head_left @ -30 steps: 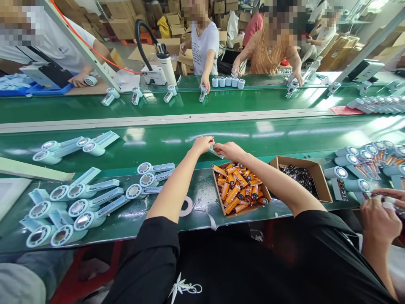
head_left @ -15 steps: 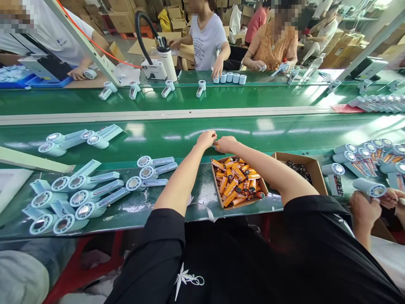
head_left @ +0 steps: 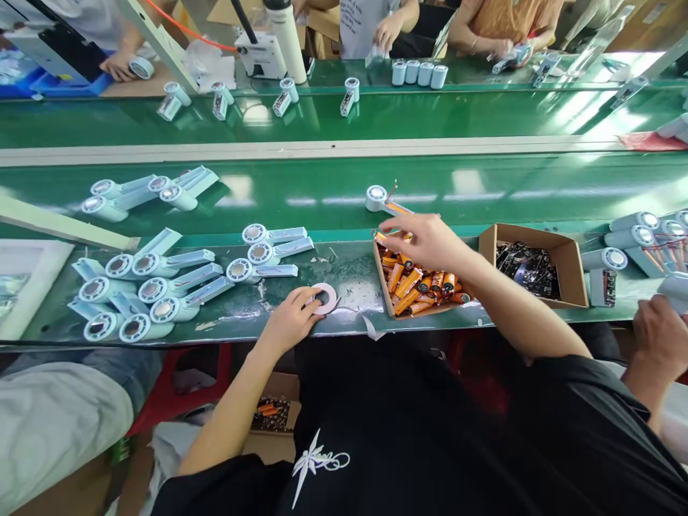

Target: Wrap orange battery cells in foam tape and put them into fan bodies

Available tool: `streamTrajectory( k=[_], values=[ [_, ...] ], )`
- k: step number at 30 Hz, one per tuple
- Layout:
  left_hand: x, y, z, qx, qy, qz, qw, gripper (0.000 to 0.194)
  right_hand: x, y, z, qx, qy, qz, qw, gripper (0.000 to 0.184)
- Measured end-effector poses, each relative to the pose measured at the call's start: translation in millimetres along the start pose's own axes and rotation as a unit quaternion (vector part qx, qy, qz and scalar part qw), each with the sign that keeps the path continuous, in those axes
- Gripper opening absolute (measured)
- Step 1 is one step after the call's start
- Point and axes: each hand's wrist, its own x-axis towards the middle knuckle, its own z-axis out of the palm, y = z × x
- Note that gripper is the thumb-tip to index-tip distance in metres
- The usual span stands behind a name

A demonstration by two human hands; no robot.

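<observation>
My left hand (head_left: 291,319) has its fingers curled on a white roll of tape (head_left: 332,304) at the bench's near edge. Above a cardboard box of orange battery cells (head_left: 407,284), my right hand (head_left: 430,242) is spread, thumb and fingers apart, with nothing visible in it. The hand and forearm cover part of the box. Just beyond it, a light-blue handheld fan body (head_left: 375,198) lies on the green belt with a thin red wire sticking up and an orange cell in its handle.
Several light-blue fan bodies (head_left: 153,290) lie at left. A box of small dark circuit boards (head_left: 527,271) stands right of the cells. More fan parts and a co-worker's hand (head_left: 660,333) are at far right. Other people work across the belt (head_left: 301,179).
Both hands have drawn apart from over the belt: the left came down to the tape roll, the right back over the cells. The fan body now shows on the belt. The view has tilted down.
</observation>
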Motion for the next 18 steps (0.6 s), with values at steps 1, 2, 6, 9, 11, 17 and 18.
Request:
streamTrajectory(
  k=[1,2,6,9,11,17,18],
  values=[
    [4,7,-0.9,0.003,0.03,0.007,1.0,0.014,-19,-15,10,0.073,-0.028,0.017,0.997,0.047],
    [9,14,-2.6,0.004,0.063,0.014,0.998,0.015,-37,-29,24,0.147,-0.071,0.04,0.986,0.059],
    [21,36,-14.3,-0.01,0.146,0.057,0.988,0.035,-87,-55,82,0.35,-0.243,0.089,0.9,0.06],
    [20,31,-19.3,-0.003,0.135,0.071,0.988,0.042,-106,-54,103,0.32,-0.346,0.067,0.879,0.037],
    [18,23,-18.7,0.013,0.118,0.052,0.992,0.045,-112,-50,98,0.235,-0.386,0.024,0.892,0.032],
    [34,26,-13.2,-0.003,0.155,0.052,0.987,0.049,-66,-24,50,-0.06,-0.029,0.017,0.998,0.032],
    [41,30,-12.8,-0.009,0.161,0.058,0.985,0.049,-49,-18,44,-0.107,0.017,0.023,0.994,0.034]
  ],
)
